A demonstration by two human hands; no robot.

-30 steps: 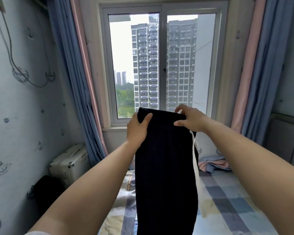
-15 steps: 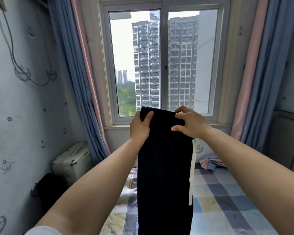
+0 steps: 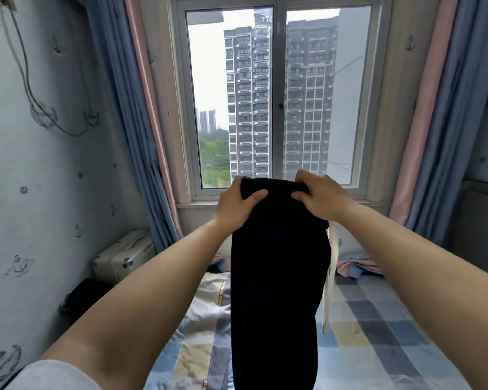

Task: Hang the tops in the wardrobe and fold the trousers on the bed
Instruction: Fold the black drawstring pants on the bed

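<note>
A pair of dark navy trousers (image 3: 276, 277) hangs straight down in front of me, held up by its top edge over the bed (image 3: 378, 319). My left hand (image 3: 234, 205) grips the top left corner, thumb on the near side of the cloth. My right hand (image 3: 319, 199) grips the top right corner the same way. A white drawstring or stripe (image 3: 329, 280) dangles along the right edge of the trousers. The lower end of the trousers runs out of view at the bottom.
The bed carries a checked blue, grey and yellow cover. A pink and blue garment (image 3: 355, 267) lies bunched at the bed's far end under the window (image 3: 276, 99). A white suitcase (image 3: 124, 256) and a dark bag (image 3: 89, 294) stand by the left wall. Curtains hang on both sides.
Both hands have brought the top of the trousers closer together and slightly lower. The waistband now bunches between them.
</note>
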